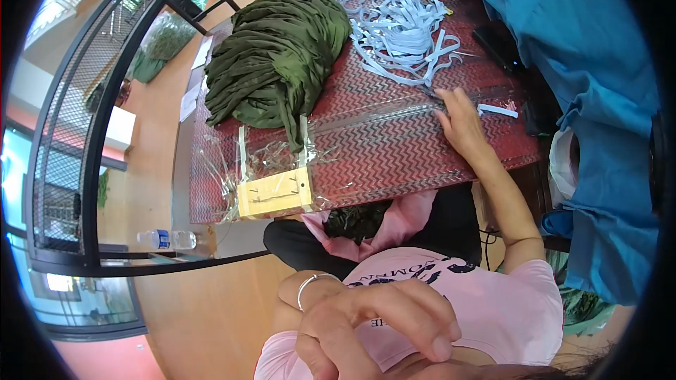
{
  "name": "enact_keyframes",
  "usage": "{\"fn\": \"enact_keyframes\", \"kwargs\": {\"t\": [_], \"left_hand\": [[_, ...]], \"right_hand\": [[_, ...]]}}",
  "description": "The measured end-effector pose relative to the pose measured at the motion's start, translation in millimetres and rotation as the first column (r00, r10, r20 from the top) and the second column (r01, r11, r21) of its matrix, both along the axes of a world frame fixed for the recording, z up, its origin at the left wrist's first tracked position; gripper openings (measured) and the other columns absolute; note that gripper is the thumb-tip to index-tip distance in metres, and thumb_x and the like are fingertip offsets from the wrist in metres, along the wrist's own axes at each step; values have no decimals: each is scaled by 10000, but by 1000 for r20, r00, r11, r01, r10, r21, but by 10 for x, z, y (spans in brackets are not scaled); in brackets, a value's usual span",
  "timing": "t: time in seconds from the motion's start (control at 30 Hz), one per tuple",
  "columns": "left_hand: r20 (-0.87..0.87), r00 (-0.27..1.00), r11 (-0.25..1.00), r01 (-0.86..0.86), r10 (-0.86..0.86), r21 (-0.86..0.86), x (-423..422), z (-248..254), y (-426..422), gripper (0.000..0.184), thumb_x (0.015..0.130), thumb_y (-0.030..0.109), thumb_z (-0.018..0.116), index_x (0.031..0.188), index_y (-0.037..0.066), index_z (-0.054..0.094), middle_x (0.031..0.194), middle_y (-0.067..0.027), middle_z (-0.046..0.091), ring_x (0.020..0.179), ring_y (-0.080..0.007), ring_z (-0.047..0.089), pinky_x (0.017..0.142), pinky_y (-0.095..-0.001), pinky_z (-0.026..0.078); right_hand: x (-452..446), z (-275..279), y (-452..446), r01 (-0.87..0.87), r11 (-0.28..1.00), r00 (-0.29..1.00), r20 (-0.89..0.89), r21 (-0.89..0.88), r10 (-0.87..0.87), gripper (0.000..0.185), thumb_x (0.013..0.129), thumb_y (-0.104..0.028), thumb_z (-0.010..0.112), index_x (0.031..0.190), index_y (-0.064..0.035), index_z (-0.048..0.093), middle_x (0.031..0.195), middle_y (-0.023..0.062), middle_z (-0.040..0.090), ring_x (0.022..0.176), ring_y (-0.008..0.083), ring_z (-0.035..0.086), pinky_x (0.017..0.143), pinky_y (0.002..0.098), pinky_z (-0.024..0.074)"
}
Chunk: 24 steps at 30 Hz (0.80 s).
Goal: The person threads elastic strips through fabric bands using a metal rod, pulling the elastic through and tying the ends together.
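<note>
My right hand [461, 121] reaches over the red zigzag-patterned table mat [394, 148], thumb and fingers apart. A small dark object, too small to name, lies by its fingertips. Just beyond is a loose heap of pale blue-white strips [405, 32]. Left of the strips sits a big gathered bundle of dark green fabric [274, 56], its tail hanging toward a yellow card [274, 193] under clear plastic. My left hand [380, 320], with a bracelet at the wrist, is raised close to the camera over my chest, fingers loosely bent and apart, nothing visible in it.
A short pale strip [498, 110] and a black object [498, 46] lie at the mat's right. Blue fabric [556, 28] hangs along the right side. Pink cloth [412, 222] with dark material rests on my lap. A water bottle [167, 240] and black metal railing [91, 169] are left.
</note>
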State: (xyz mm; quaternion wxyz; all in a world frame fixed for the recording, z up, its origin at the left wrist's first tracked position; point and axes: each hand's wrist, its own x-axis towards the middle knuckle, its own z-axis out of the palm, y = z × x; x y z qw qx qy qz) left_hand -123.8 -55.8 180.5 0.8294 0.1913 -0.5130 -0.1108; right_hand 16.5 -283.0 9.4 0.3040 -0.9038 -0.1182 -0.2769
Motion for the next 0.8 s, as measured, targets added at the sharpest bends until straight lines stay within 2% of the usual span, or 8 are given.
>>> {"fn": "enact_keyframes", "kwargs": {"t": [0.17, 0.33, 0.4, 0.47, 0.57, 0.6, 0.73, 0.8], "left_hand": [[101, 995, 999, 17, -15, -27, 95, -93, -68, 312, 901, 356, 559, 1109, 135, 634, 1129, -234, 496, 1020, -404, 491, 879, -476, 422], [46, 995, 992, -96, 92, 79, 318, -261, 61, 270, 908, 252, 522, 934, 2, 620, 946, -147, 602, 880, -338, 563, 744, -461, 458], [140, 807, 598, -529, 573, 603, 498, -281, 217, 193, 888, 163, 532, 920, -13, 606, 899, -105, 609, 774, -226, 574, 690, -364, 464], [307, 658, 120, -520, 688, 846, 822, -415, 363, 108, 855, 63, 556, 915, -16, 598, 837, -57, 617, 692, -131, 570, 623, -289, 459], [712, 129, -516, -602, 690, 609, 1606, -1213, 779, 122, 826, 141, 607, 881, 32, 605, 778, -144, 621, 716, -295, 608, 650, -362, 470], [863, 18, -707, -566, 504, 425, 1763, -1387, 974, 115, 823, 123, 625, 839, 18, 582, 794, -127, 646, 704, -233, 633, 646, -322, 481], [766, -18, -672, -494, 643, 553, 2099, -1445, 1179, 156, 788, 184, 659, 794, 42, 595, 733, -150, 625, 697, -314, 613, 636, -386, 469], [834, 65, -725, -462, 548, 512, 2292, -1480, 1259, 229, 780, 249, 677, 847, 46, 594, 830, -162, 639, 784, -329, 615, 688, -415, 468]], "right_hand": [[-117, 42, 64, -132, 971, 988, -49, 199, 145, 288, 843, 13, 498, 1121, -32, 560, 820, 175, 478, 770, 350, 508, 705, 404, 415], [-281, -196, 147, -158, 960, 982, -65, 232, 178, 204, 862, -52, 530, 1041, -36, 626, 860, 181, 612, 792, 340, 594, 691, 393, 461], [-343, -250, 179, -105, 956, 993, -21, 275, 115, 171, 866, -67, 538, 999, -16, 633, 881, 186, 633, 806, 338, 616, 695, 389, 475], [-349, -283, 176, -64, 945, 997, -16, 321, 73, 157, 874, -70, 536, 972, 7, 632, 890, 183, 644, 801, 318, 629, 693, 370, 482], [-367, -264, 147, -13, 924, 993, -104, 381, 56, 137, 878, -64, 532, 933, 25, 620, 855, 165, 641, 766, 284, 636, 675, 345, 482], [-370, -258, 152, -28, 932, 995, -84, 362, 62, 129, 871, -64, 538, 925, 21, 619, 853, 170, 639, 775, 304, 631, 675, 356, 483], [-383, -277, 133, -21, 944, 998, -53, 329, 41, 122, 855, -98, 562, 899, -1, 620, 842, 174, 630, 784, 348, 617, 676, 392, 482], [-387, -313, 130, 15, 953, 998, -67, 303, 6, 134, 856, -125, 562, 894, -12, 624, 848, 172, 630, 785, 348, 615, 675, 398, 482]]}}
